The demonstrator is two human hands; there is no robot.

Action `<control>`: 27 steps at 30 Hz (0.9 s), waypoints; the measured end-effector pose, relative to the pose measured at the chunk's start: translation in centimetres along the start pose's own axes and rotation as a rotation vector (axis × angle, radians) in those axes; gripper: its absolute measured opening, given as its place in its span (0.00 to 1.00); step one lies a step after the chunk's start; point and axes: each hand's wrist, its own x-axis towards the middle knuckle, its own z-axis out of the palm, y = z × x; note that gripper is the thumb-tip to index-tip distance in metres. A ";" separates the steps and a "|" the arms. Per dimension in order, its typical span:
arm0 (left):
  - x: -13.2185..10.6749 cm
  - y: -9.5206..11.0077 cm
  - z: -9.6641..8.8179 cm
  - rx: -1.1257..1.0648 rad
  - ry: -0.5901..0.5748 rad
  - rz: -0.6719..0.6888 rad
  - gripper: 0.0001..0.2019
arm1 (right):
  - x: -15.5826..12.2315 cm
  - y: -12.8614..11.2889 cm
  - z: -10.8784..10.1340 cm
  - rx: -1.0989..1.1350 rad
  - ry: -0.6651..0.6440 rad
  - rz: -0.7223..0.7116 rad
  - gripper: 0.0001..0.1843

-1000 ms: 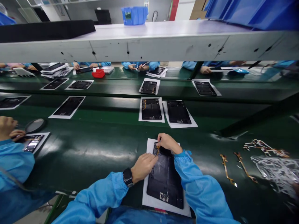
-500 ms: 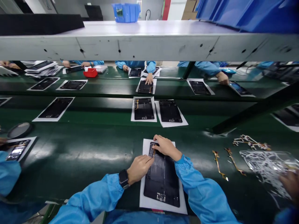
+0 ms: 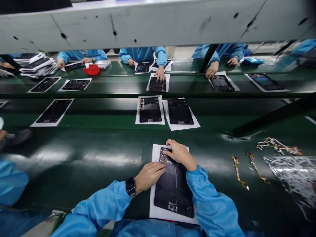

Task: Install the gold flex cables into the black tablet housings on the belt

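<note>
A black tablet back panel [image 3: 174, 191] lies on a white sheet [image 3: 156, 152] on the green bench right in front of me. My left hand [image 3: 148, 175], with a dark watch on the wrist, rests on the panel's left edge, fingers curled and fingertips pressing near a small gold flex strip [image 3: 164, 159] at the top left corner. My right hand [image 3: 179, 153] lies over the panel's top edge, fingers bent and pressing down on the same corner area. Both arms are in blue sleeves.
Two more panels on white sheets [image 3: 150, 110] [image 3: 180, 112] lie just beyond. Loose gold flex strips [image 3: 239, 172] and a clear bag [image 3: 293, 177] lie to the right. Other workers in blue sleeves [image 3: 145, 54] handle panels across the belt. A grey shelf [image 3: 153, 23] hangs overhead. A co-worker's sleeve [image 3: 10, 181] is at left.
My view has tilted down and shifted slightly. My hands have stayed at the panel's top left corner, with the right fingers closing in on the flex strip. The hand at far right has left.
</note>
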 end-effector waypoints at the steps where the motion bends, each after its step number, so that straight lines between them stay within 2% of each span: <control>1: 0.0 0.0 0.0 -0.018 -0.008 -0.009 0.10 | 0.0 0.0 0.0 0.008 -0.004 0.007 0.16; 5: 0.0 0.0 0.1 -0.051 -0.043 -0.027 0.10 | 0.0 0.3 0.1 0.037 0.001 0.012 0.16; 13: 0.0 0.1 0.1 0.064 -0.079 0.051 0.11 | -0.1 0.4 0.1 0.037 0.026 -0.005 0.17; 19: 0.1 0.0 0.2 0.091 -0.053 0.074 0.10 | -0.1 0.5 0.3 0.016 0.050 -0.010 0.17; 27: 0.1 0.1 0.1 0.107 -0.082 0.076 0.10 | -0.2 0.6 0.3 0.008 0.061 -0.019 0.16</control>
